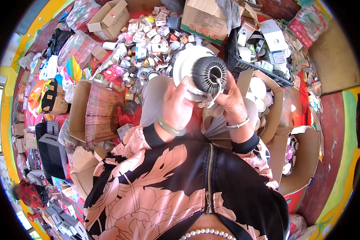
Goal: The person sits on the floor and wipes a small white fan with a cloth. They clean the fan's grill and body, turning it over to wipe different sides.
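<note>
Between my two hands is a downlight [206, 76] with a wide white rim, a black finned heat sink turned up toward me, and a pale wire hanging from its centre. My left hand [177, 109] holds the white rim from the left, thumb on top and the other fingers hidden beneath. On the right, my right hand [233, 103] grips the side by the heat sink, close to the wire. Right of my right hand, an open cardboard box [277, 94] contains several round white lamps [259, 88].
A heap of small boxes and loose parts [152, 52] covers the floor ahead. A black plastic crate [282, 80] of packages stands at the far right. A brown pleated bin [102, 114] lies to my left. Another open carton [308, 160] is near my right elbow. Someone in red [30, 194] is at the lower left.
</note>
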A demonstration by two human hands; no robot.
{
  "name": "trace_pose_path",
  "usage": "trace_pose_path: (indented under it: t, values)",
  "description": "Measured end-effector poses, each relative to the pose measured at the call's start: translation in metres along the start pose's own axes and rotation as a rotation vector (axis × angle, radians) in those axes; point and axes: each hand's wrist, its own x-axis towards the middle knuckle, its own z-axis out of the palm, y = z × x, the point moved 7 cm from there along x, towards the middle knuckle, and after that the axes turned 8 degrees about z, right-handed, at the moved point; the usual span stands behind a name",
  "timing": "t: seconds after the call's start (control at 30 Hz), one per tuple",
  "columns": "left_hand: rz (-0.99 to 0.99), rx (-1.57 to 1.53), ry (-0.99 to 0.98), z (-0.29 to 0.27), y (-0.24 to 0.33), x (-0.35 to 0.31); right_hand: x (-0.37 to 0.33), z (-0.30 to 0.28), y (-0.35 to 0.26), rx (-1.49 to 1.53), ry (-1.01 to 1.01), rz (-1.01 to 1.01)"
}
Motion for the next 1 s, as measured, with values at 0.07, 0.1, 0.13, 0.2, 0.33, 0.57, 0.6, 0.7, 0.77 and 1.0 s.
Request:
trace_pose_path:
  t: [0.07,0.1,0.13,0.2,0.33,0.57,0.6,0.7,0.77,1.0]
  values:
    - [-0.150,-0.088,-0.043,-0.001,0.001,0.009,0.003,-0.010,-0.007,-0.115,0.013,-0.005]
    - [-0.225,-0.106,-0.022,-0.003,0.002,0.013,0.004,-0.014,-0.009,-0.137,-0.006,0.024]
    - [-0.323,-0.115,-0.010,-0.003,0.001,0.014,0.003,-0.015,-0.010,-0.201,-0.011,0.049]
    - [-0.352,-0.105,0.045,-0.013,-0.003,0.015,0.004,-0.014,-0.007,-0.330,-0.029,0.104]
    - [-0.313,-0.176,0.181,-0.038,-0.006,0.018,0.012,-0.065,0.002,0.025,0.237,0.025]
    - [-0.211,-0.186,0.244,-0.040,-0.004,0.019,-0.047,-0.018,-0.061,-0.854,0.606,-0.595]
    - [-0.206,-0.200,0.221,-0.035,-0.006,0.018,-0.053,0.008,-0.065,-1.034,0.536,-0.769]
    - [-0.224,-0.154,0.206,-0.020,-0.008,0.011,-0.059,0.048,-0.053,-1.249,0.322,-1.058]
    - [-0.241,-0.144,0.191,-0.011,-0.009,0.009,-0.050,0.051,-0.045,-1.317,0.249,-0.988]
    - [-0.128,-0.091,0.186,-0.014,0.000,0.010,-0.040,0.036,-0.039,-1.171,0.282,-0.732]
